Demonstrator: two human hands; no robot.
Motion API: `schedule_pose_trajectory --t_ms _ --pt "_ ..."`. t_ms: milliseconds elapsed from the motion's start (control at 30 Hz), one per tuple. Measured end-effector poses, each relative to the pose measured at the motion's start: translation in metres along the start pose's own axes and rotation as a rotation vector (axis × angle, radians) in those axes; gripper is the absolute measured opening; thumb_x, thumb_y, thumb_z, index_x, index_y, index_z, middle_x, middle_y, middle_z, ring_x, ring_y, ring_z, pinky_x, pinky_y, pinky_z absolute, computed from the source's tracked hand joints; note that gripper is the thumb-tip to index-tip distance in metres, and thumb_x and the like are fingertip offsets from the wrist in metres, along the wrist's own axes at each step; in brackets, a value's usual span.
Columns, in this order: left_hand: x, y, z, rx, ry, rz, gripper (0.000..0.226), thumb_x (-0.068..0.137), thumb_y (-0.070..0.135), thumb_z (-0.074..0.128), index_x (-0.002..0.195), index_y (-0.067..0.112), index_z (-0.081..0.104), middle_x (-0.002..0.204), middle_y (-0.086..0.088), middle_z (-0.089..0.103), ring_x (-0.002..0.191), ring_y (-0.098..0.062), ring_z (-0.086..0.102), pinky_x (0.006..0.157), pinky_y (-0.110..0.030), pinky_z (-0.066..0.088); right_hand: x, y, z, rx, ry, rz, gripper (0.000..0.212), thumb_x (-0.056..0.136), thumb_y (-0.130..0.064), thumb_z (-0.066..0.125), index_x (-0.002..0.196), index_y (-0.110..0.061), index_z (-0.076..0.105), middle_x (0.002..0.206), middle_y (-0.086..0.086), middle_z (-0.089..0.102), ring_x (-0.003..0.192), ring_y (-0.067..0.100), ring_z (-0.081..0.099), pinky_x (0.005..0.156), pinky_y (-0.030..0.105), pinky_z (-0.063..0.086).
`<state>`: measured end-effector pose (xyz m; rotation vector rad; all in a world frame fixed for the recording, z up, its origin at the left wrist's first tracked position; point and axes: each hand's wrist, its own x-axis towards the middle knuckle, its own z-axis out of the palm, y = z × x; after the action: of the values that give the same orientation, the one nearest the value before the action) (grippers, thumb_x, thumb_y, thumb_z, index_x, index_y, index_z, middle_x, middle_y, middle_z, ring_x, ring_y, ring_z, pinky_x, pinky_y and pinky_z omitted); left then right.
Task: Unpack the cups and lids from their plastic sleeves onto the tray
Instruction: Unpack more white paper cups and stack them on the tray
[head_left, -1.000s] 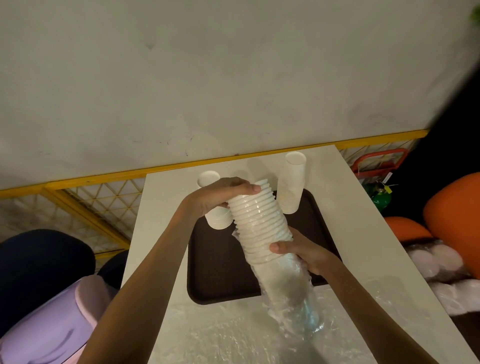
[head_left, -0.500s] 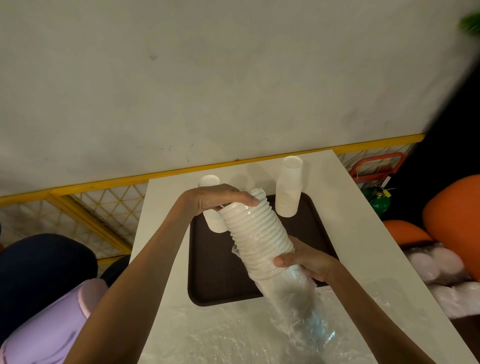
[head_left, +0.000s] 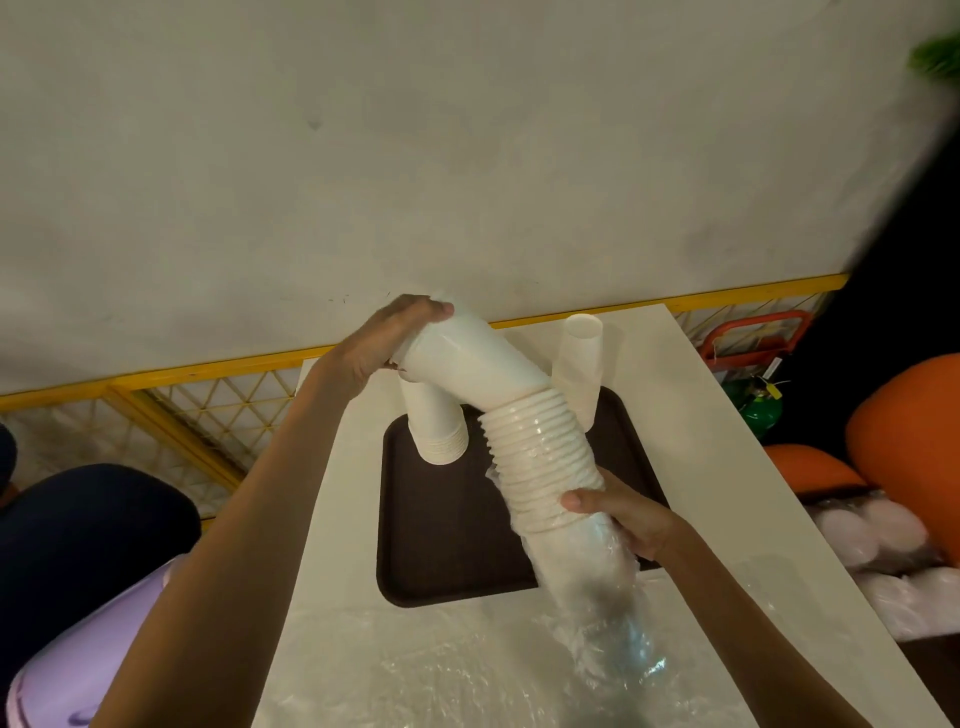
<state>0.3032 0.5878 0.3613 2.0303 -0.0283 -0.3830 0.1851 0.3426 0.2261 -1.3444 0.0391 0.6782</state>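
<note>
Raised higher, left hand gripping pulled-out cups, right hand clutching sleeved stack

The stack of cups was plain white, smooth at its upper end and banded lower down with close rim ridges, and its base sat in a clear, glossy plastic sleeve. The left cup stack and right cup stack were the same white against the dark brown tray. The table was cream under a clear crinkled plastic sheet, backed by a yellow frame with a pale diamond lattice and a grey-white wall; around it were an orange seat, a red handle, a green object, whitish lids, a lilac object and a dark navy shape.
</note>
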Motion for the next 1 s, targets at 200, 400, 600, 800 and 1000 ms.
schedule_pose_trajectory --t_ms 200,400,600,800,1000 --pt "-0.016 -0.031 -0.002 -0.111 -0.152 -0.083 0.085 0.045 0.061 0.070 0.118 0.020 0.053 0.115 -0.010 0.059 0.103 -0.024 0.060 0.098 -0.039 0.048 -0.001 -0.007 -0.004 0.096 0.114 -0.037 0.119 0.014 -0.057 0.091 0.121 -0.022 0.051 0.111 0.009 0.066 0.102 0.023 0.064 0.077 0.033 0.055" --pt "-0.020 -0.052 0.010 -0.194 -0.310 -0.110 0.110 0.019 0.064 0.088 0.114 0.020 0.054 0.103 0.002 0.065 0.095 -0.010 0.064 0.081 -0.024 0.053 -0.002 -0.016 -0.002 0.130 0.106 -0.064 0.109 0.018 -0.058 0.090 0.115 -0.024 0.054 0.103 0.005 0.071 0.095 0.019 0.069 0.069 0.029 0.057" --pt "-0.014 -0.055 0.015 -0.191 -0.348 -0.108 0.116 0.020 0.060 0.090 0.122 0.022 0.049 0.121 -0.002 0.061 0.115 -0.018 0.056 0.081 -0.023 0.056 0.009 -0.024 0.004 0.128 0.114 -0.064 0.107 0.015 -0.058 0.090 0.110 -0.023 0.057 0.094 0.001 0.074 0.088 0.016 0.070 0.067 0.027 0.056" --pt "0.012 -0.052 0.004 -0.259 0.055 0.065 0.087 0.049 0.044 0.086 0.124 0.022 0.048 0.116 0.005 0.061 0.111 -0.014 0.058 0.083 -0.024 0.051 0.020 -0.026 0.005 0.115 0.129 -0.041 0.109 0.012 -0.059 0.089 0.110 -0.024 0.056 0.095 0.002 0.072 0.088 0.016 0.070 0.066 0.028 0.056" --pt "0.051 -0.074 0.009 -0.020 0.459 0.033 0.096 0.060 0.026 0.089 0.136 0.008 0.032 0.130 -0.007 0.050 0.119 -0.024 0.049 0.097 -0.043 0.048 0.031 -0.027 0.010 0.117 0.097 -0.022 0.105 0.012 -0.053 0.090 0.106 -0.026 0.055 0.087 -0.003 0.074 0.081 0.012 0.071 0.062 0.026 0.056"
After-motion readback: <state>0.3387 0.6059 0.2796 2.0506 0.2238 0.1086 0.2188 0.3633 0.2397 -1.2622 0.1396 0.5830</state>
